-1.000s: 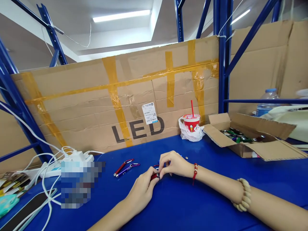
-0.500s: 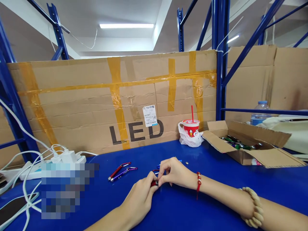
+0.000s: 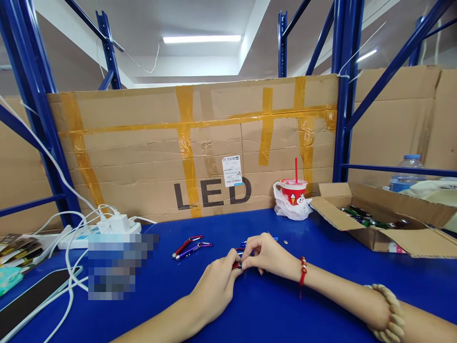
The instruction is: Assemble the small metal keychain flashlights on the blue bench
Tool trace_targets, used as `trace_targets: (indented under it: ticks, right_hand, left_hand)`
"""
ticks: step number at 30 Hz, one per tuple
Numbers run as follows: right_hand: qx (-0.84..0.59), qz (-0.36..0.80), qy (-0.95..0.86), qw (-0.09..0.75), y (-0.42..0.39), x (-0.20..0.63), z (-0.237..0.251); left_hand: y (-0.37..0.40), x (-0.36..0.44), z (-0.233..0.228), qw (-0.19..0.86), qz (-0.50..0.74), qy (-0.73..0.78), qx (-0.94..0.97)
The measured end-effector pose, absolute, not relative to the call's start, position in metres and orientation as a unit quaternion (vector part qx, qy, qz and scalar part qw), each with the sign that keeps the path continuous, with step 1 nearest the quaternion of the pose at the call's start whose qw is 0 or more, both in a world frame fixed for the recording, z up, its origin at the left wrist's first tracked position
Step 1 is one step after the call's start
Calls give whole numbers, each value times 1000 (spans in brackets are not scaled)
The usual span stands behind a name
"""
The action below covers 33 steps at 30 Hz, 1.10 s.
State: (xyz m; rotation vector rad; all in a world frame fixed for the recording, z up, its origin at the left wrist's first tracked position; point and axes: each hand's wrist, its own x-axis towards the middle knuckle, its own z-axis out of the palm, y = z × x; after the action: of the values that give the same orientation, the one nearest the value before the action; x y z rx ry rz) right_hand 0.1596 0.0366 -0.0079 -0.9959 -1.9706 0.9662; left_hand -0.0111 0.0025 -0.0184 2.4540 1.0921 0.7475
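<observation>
The left hand (image 3: 215, 287) is closed around a red tube (image 3: 236, 265), gripping it between thumb and fingers just above the blue table (image 3: 278, 307), near the middle of the scene. The right hand (image 3: 266, 252) pinches at the tube's right end with thumb and fingertips; whether a smaller part sits between them cannot be told. The tube's long axis runs roughly left to right, its exposed end pointing right; the remainder is covered by the left hand. Just beyond the right hand lies a blue item (image 3: 274, 239), partly hidden, with a small round silver piece (image 3: 285, 242) to its right. Left of the hands, a red penlight (image 3: 183, 246) and a purple penlight (image 3: 188, 252) lie side by side, both with silver ends near left and clips far right. At far right, an open carton (image 3: 378, 239) contains dark and green items (image 3: 367, 217); left of it stands a red cup (image 3: 293, 193) in a white bag (image 3: 291, 211), before the cardboard panel (image 3: 143, 166). A white power strip (image 3: 76, 240) lies at left.
</observation>
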Motion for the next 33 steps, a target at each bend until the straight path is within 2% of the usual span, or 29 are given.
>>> trace_targets:
  ticks: [11, 19, 33]
  right_hand:
    - [-394, 375, -773, 327, 33, 163, -2]
    - [-394, 369, -767, 349, 33, 162, 1]
    - [-339, 183, -846, 368, 32, 170, 10]
  left_hand:
    - [1, -11, -17, 181, 272, 389, 861]
    - [4, -10, -17, 180, 305, 387, 851]
    - [-5, -6, -7, 97, 301, 463, 828]
